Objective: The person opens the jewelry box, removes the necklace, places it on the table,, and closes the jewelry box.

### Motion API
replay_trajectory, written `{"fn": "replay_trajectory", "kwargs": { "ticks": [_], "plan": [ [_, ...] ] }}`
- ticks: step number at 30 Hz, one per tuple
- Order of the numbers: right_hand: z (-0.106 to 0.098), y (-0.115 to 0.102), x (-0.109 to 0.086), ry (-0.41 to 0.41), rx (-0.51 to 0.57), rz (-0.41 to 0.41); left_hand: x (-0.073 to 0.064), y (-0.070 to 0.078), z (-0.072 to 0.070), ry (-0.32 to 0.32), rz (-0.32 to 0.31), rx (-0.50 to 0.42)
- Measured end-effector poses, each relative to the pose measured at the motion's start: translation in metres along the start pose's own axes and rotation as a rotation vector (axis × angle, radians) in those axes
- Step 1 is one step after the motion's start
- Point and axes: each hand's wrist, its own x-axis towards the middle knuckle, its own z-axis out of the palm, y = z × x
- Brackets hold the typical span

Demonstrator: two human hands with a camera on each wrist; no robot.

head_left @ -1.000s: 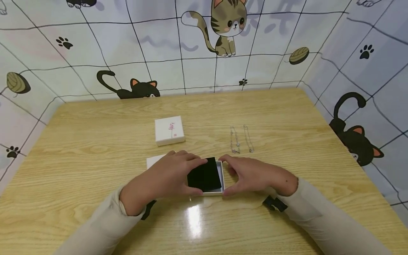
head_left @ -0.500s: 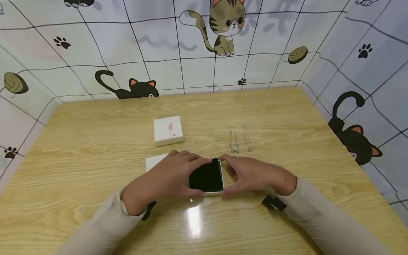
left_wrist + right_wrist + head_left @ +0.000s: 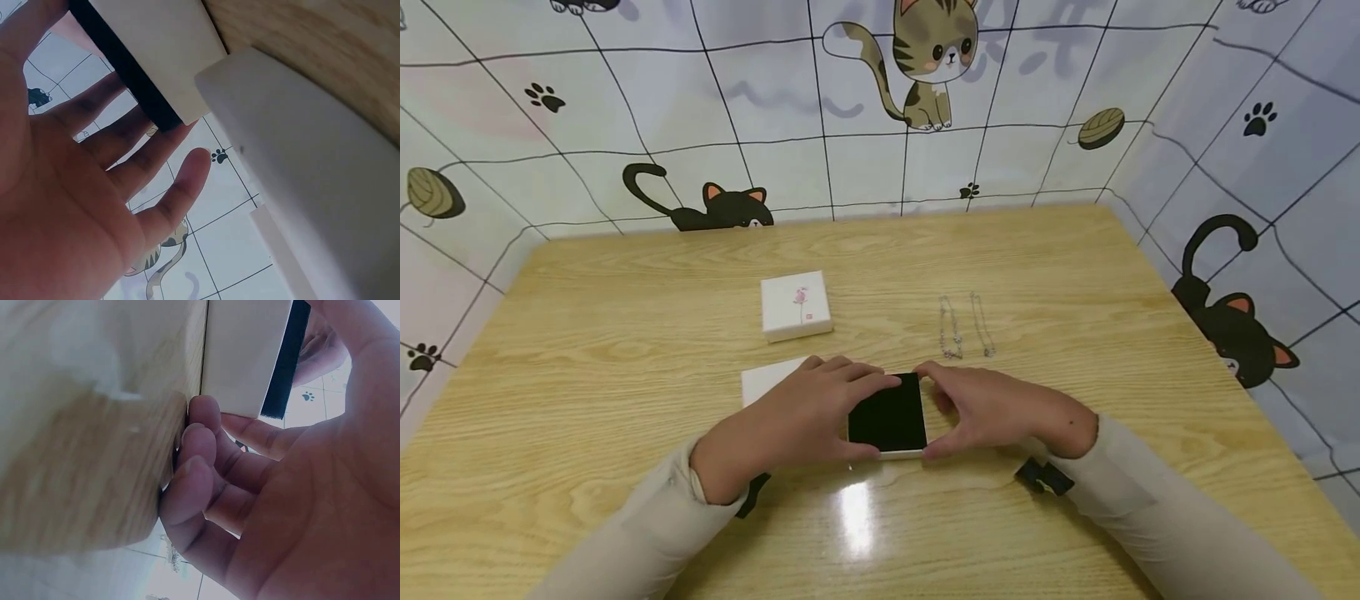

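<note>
A flat black pad (image 3: 887, 414) lies level over a small white box base (image 3: 901, 455) in front of me. My left hand (image 3: 805, 408) grips the pad from the left, thumb at the near edge and fingers at the far edge. From the right, my right hand (image 3: 988, 408) holds the box between thumb and index finger, its other fingers curled near the tabletop in the right wrist view. The pad's dark edge (image 3: 125, 65) stands above the box wall (image 3: 162, 50) in the left wrist view. Whatever lies under the pad is hidden.
A white box with a pink flower (image 3: 795, 307) stands behind my left hand. Another white piece (image 3: 767, 380) is partly covered by that hand. Two thin silver chains (image 3: 954, 350) lie beyond my right hand on the wooden table (image 3: 625, 350). Cat-print cloth surrounds the table.
The black pad has shifted slightly right with my left hand and now lines up with the box, covering the gap at its right side. My right hand has stayed in place.
</note>
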Motion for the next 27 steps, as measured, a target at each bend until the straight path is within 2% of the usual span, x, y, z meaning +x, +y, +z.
{"fn": "replay_trajectory", "kwargs": {
  "ticks": [7,12,15,19,23,27],
  "plan": [
    [0.0,0.0,0.001,-0.007,0.0,0.0,0.0,-0.001,0.002,-0.018,-0.013,0.001],
    [-0.001,0.0,0.001,-0.007,-0.002,-0.006,0.0,0.001,0.002,-0.018,-0.007,0.047],
    [0.0,0.001,0.001,-0.01,0.004,-0.002,0.0,0.005,0.003,0.01,0.04,0.083],
    [0.001,0.001,0.002,-0.01,0.004,0.0,0.001,0.011,0.004,0.078,0.113,0.135],
    [0.001,0.002,0.002,-0.015,0.0,-0.003,0.001,0.015,0.007,0.143,0.153,0.152],
    [0.001,0.001,0.003,-0.014,0.001,0.005,0.003,0.016,0.01,0.161,0.18,0.15]
  ]
}}
